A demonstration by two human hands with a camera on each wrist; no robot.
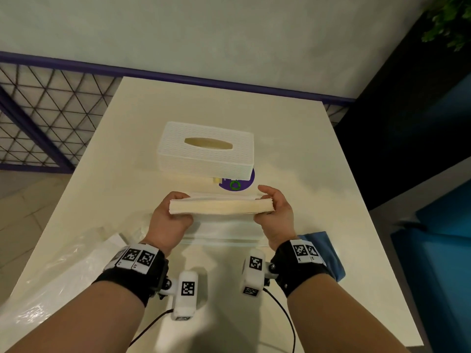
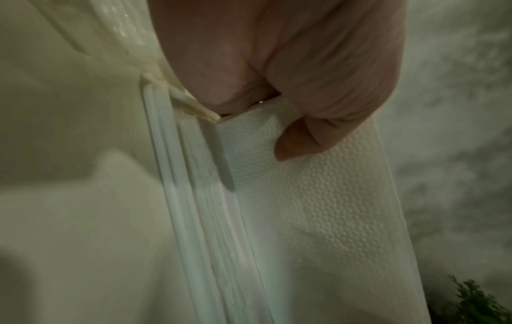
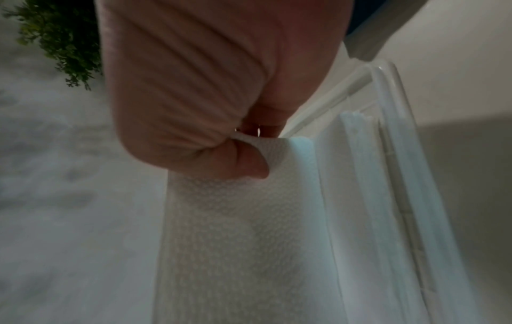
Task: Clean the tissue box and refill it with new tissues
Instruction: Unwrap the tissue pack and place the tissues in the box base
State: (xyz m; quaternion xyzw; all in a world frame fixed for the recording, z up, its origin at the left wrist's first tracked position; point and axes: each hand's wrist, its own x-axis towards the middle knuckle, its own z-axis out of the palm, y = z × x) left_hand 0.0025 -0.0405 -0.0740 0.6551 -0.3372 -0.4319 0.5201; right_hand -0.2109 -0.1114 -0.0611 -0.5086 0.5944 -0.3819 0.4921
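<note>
The stack of tissues (image 1: 221, 208) lies crosswise between both hands, the left hand (image 1: 169, 218) pinching one end and the right hand (image 1: 276, 209) the other, fingers curled around it. The tissue box (image 1: 206, 150) sits straight ahead on the tabletop (image 1: 318, 174), parallel, its oval slot showing no tissue.
</note>
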